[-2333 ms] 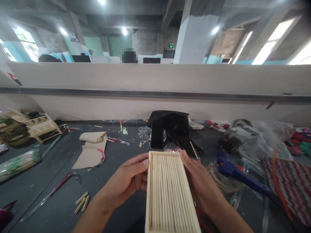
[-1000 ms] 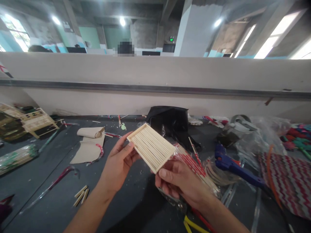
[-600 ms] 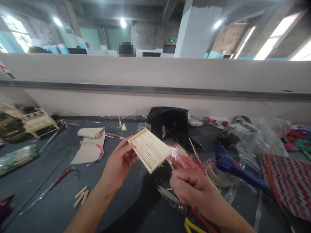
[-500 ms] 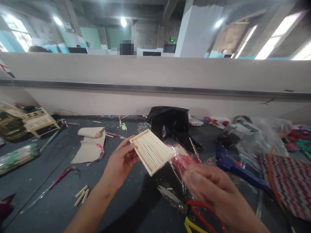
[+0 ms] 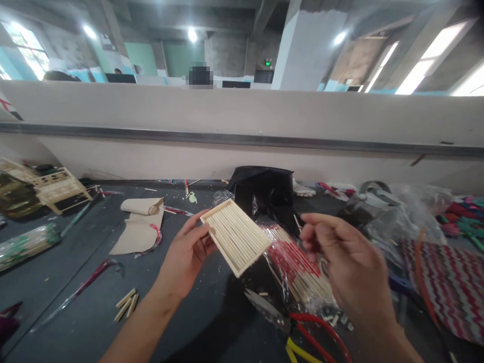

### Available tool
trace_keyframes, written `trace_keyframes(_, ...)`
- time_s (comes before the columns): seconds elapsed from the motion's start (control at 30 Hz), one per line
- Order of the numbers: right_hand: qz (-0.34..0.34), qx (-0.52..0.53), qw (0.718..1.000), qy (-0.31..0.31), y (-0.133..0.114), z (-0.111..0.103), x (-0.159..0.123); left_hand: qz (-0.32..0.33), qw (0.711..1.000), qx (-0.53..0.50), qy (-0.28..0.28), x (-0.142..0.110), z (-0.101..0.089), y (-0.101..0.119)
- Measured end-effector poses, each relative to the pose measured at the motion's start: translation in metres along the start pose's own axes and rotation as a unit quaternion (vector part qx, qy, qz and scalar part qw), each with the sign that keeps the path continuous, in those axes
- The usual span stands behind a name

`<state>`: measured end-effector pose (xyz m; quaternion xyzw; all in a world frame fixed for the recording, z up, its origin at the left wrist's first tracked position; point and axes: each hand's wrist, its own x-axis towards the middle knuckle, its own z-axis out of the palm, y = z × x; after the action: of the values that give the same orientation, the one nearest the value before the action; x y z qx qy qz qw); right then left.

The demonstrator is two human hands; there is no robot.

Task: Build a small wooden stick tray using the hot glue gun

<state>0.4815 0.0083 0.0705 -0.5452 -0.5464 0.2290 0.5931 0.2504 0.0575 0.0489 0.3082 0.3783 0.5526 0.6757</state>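
Observation:
My left hand (image 5: 185,259) grips one corner of a flat panel of pale wooden sticks in a frame (image 5: 236,236), held tilted above the dark table (image 5: 75,282). My right hand (image 5: 346,264) hovers to the panel's right, fingers curled with thumb and forefinger pinched together; what they hold, if anything, is too small to see. Just below that hand lies a clear plastic pack of red-tipped sticks (image 5: 295,269).
A black pouch (image 5: 264,194) stands behind the panel. Red- and yellow-handled cutters (image 5: 306,338) lie near the front edge. Beige sandpaper (image 5: 141,229) and loose stick pieces (image 5: 126,305) are at left, a wooden model (image 5: 60,191) far left, bags and patterned cloth (image 5: 449,282) at right.
Both hands first held the panel upright. My right hand let go, dropped toward the stick pack, then rose with fingers pinched. The left hand keeps the panel tilted.

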Motion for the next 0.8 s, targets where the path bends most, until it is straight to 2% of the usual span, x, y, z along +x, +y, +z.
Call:
trace_keyframes(0.1, 0.054, -0.078, 0.991, -0.093, 0.004, 0.005, 0.002, 0.017, 1.000, -0.008, 0.020, -0.001, 0.001, 0.000)
trace_keyframes(0.17, 0.076, -0.093, 0.978, -0.170, 0.006, 0.011, 0.002, 0.033, 0.999, -0.014, 0.025, -0.001, 0.001, -0.001)
trace_keyframes(0.3, 0.145, -0.048, 0.935, -0.319, 0.012, 0.025, -0.003, 0.042, 0.999, -0.024, 0.016, -0.002, 0.003, -0.004)
trace_keyframes(0.43, 0.200, 0.026, 0.899, -0.388, 0.013, 0.028, -0.006, 0.037, 0.999, -0.023, 0.010, -0.002, 0.004, -0.004)
trace_keyframes(0.5, 0.193, 0.078, 0.902, -0.377, 0.010, 0.021, -0.005, 0.031, 0.999, -0.018, 0.022, -0.002, 0.002, -0.003)
trace_keyframes(0.53, 0.180, 0.114, 0.911, -0.352, 0.009, 0.016, -0.004, 0.028, 0.999, -0.013, 0.026, -0.001, 0.002, -0.002)
trace_keyframes(0.63, 0.123, 0.193, 0.950, -0.210, 0.005, 0.003, 0.001, 0.007, 1.000, 0.009, 0.015, -0.002, 0.001, 0.000)
trace_keyframes(0.73, 0.057, 0.093, 0.990, -0.084, 0.004, -0.001, 0.005, -0.026, 0.999, 0.037, 0.005, -0.006, 0.004, -0.002)
trace_keyframes(0.8, 0.035, -0.004, 0.998, -0.061, 0.005, 0.002, 0.006, -0.043, 0.998, 0.054, 0.000, -0.009, 0.006, -0.003)
